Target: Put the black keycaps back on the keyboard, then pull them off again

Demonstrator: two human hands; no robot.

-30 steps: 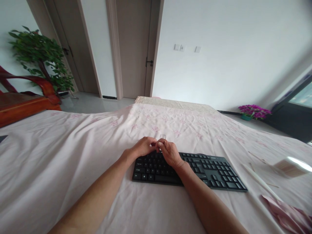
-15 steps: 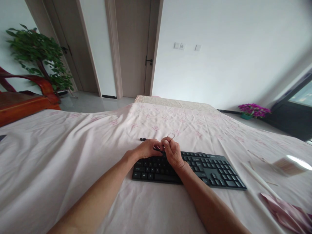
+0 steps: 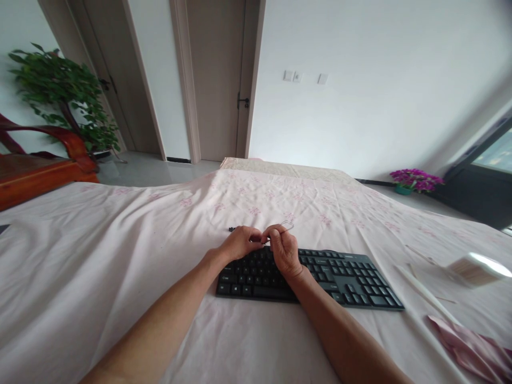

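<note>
- Pinching a thin loop of bent metal wire, the bare right hand is above the back of a long black plastic keyboard; its thumb and fingers are clamped together on the wire.
- Just beside it, over the keyboard's back left part, is the bare left hand, thumb and fingers close together; I cannot tell what they hold.
- The keyboard lies flat. Black keys in plain sight seem to sit in their rows; the hands hide some.
- The work looks partway: the wire is in hand, not put down. What is done or left under the fingers, I cannot see.
- Behind the keyboard's left end lies a small black thing, too small to name.
- Right of the keyboard are thin tan sticks, a long white stick, a see-through box of pale sticks and a shiny pink cloth.
- Under the keyboard is a pale pink sheet with flowers.
</note>
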